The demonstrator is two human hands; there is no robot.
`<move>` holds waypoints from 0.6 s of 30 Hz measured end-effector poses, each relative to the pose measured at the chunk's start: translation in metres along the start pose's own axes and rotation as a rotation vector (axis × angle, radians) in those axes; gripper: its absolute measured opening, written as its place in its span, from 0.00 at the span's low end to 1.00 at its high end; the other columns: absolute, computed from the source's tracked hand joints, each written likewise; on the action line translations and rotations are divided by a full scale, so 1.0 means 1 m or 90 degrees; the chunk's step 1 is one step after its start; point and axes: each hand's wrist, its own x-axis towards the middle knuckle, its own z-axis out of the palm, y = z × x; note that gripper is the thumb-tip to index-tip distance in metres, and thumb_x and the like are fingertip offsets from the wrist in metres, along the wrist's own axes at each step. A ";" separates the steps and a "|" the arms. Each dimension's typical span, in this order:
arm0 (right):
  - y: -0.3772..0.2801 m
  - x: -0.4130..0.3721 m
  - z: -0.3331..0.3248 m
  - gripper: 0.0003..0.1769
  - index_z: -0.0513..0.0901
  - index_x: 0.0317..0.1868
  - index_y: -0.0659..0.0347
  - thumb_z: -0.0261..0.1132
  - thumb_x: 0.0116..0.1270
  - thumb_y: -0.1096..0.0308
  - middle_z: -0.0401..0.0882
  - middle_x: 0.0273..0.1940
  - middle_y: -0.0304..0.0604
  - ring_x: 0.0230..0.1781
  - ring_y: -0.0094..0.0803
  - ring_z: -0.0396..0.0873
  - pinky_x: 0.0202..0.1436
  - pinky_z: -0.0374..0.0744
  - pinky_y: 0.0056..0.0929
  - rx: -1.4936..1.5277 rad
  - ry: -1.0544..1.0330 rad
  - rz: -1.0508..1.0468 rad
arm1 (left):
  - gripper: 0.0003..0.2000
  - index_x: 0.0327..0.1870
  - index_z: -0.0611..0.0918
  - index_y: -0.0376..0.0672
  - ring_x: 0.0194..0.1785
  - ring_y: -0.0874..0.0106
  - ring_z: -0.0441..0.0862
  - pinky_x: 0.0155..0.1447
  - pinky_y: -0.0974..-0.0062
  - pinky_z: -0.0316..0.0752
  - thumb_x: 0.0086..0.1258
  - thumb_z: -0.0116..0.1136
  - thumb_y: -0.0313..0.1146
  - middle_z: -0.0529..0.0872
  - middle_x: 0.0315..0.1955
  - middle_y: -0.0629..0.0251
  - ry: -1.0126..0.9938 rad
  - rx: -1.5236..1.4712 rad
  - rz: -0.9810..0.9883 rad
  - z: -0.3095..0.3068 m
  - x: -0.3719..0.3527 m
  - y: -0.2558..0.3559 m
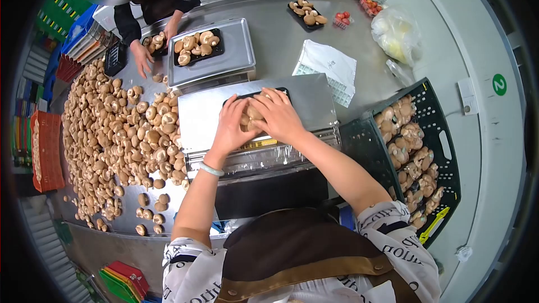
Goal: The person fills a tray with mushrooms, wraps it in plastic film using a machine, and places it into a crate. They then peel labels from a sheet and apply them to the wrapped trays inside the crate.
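My left hand and my right hand cup the mushrooms in a black tray from both sides. Fingers curve over the mushrooms, and the thumbs meet at the near side. Most of the tray is hidden beneath my hands. It rests on the metal top of a wrapping machine. Clear plastic film stretches along the machine's front, just below a yellow strip.
Loose mushrooms are heaped to the left. Across the table, a co-worker's hands are at a tray beside a scale bearing another filled tray. Wrapped mushroom packs fill a dark crate at right. Papers lie behind the machine.
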 end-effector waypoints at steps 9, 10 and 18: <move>0.036 -0.024 -0.031 0.23 0.75 0.58 0.64 0.63 0.67 0.62 0.75 0.59 0.53 0.63 0.49 0.71 0.67 0.68 0.39 0.286 0.287 0.323 | 0.42 0.65 0.71 0.40 0.70 0.51 0.64 0.73 0.57 0.61 0.46 0.78 0.38 0.68 0.67 0.52 0.037 -0.057 -0.009 -0.022 -0.011 0.010; 0.039 -0.036 -0.035 0.22 0.75 0.58 0.64 0.64 0.67 0.63 0.76 0.58 0.53 0.62 0.48 0.71 0.66 0.69 0.38 0.315 0.265 0.339 | 0.40 0.66 0.71 0.39 0.71 0.52 0.63 0.73 0.60 0.61 0.50 0.77 0.37 0.67 0.68 0.51 0.044 -0.061 -0.065 -0.025 -0.017 0.009; 0.005 -0.156 -0.064 0.16 0.83 0.39 0.63 0.70 0.61 0.57 0.79 0.40 0.44 0.48 0.43 0.74 0.55 0.71 0.40 -0.018 0.084 0.421 | 0.10 0.27 0.84 0.37 0.34 0.59 0.78 0.40 0.62 0.73 0.56 0.72 0.34 0.82 0.25 0.58 0.182 0.275 -0.318 -0.080 -0.131 0.014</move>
